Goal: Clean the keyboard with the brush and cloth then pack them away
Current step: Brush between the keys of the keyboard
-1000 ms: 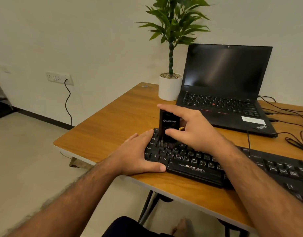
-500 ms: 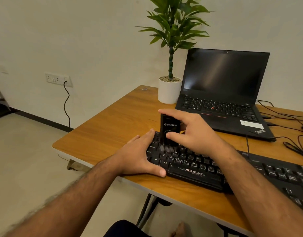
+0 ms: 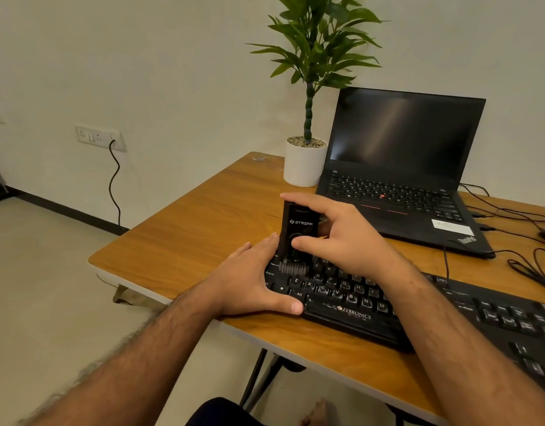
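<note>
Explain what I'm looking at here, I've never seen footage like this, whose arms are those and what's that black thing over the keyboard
There is no machine here. A person wears a camera on the head, so the single view looks forward and down along their own two bare arms.

They sit at a wooden table. On it lie a black keyboard at the near edge, an open laptop with a dark screen behind it, a potted plant to the laptop's left, and some loose cables on the right.

The right hand holds a small black brush upright, its bristles down on the keys near the keyboard's left end. The left hand grips that end of the keyboard, thumb on the front edge. No cloth is visible.
</note>
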A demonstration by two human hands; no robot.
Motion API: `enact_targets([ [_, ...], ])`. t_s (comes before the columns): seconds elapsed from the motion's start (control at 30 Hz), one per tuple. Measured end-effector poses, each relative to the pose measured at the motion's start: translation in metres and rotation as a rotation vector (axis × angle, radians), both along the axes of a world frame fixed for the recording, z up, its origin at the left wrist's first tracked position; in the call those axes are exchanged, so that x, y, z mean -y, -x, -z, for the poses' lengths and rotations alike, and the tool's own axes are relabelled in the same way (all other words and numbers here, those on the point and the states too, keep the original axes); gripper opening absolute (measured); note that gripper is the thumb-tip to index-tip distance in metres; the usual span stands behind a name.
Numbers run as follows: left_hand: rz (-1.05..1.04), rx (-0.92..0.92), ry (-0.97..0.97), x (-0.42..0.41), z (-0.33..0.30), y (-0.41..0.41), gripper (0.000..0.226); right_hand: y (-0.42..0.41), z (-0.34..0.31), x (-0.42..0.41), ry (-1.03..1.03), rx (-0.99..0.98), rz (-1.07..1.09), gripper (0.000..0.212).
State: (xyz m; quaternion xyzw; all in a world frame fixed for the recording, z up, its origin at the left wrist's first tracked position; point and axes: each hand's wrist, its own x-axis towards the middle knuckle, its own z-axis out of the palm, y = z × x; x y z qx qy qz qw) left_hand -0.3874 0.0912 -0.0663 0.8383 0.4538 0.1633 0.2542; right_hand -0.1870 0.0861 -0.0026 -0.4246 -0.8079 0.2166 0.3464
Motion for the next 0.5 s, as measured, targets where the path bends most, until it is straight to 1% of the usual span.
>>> enact_targets([
  [0.03,-0.001,-0.015,0.001,-0.001,0.001,0.001,0.122,0.001,0.0,0.001,0.002,0.003,-0.012,0.064],
  [0.07,0.001,-0.03,-0.004,-0.001,0.002,0.001,0.125,0.002,0.002,-0.001,-0.042,0.042,0.022,0.064],
  [0.13,-0.002,-0.038,-0.015,0.002,-0.001,-0.001,0.13,0.003,0.005,-0.006,-0.18,0.165,0.156,0.065],
  [0.17,-0.012,-0.047,-0.014,0.003,-0.001,-0.001,0.129,0.004,0.004,-0.007,-0.218,0.19,0.203,0.065],
  [0.2,-0.011,-0.046,-0.019,0.004,-0.002,-0.001,0.13,0.004,0.004,-0.009,-0.216,0.174,0.215,0.065],
  [0.23,-0.013,-0.035,-0.02,0.004,-0.002,-0.001,0.131,0.004,0.003,-0.008,-0.172,0.119,0.186,0.065],
  [0.3,-0.007,-0.01,-0.013,0.002,-0.002,-0.001,0.125,0.003,0.002,-0.005,-0.037,0.007,0.068,0.065],
  [0.33,-0.004,-0.009,-0.002,0.0,-0.001,0.0,0.121,0.003,0.001,-0.003,-0.014,-0.006,0.033,0.065],
  [0.37,0.001,-0.012,-0.001,0.0,-0.001,0.0,0.122,0.004,0.002,-0.003,-0.024,0.011,0.04,0.065],
  [0.43,-0.001,-0.024,-0.021,0.003,-0.002,0.0,0.132,0.003,0.004,-0.007,-0.131,0.095,0.156,0.065],
  [0.5,-0.013,-0.036,-0.022,0.003,-0.001,0.0,0.135,0.002,0.004,-0.011,-0.195,0.145,0.25,0.065],
])
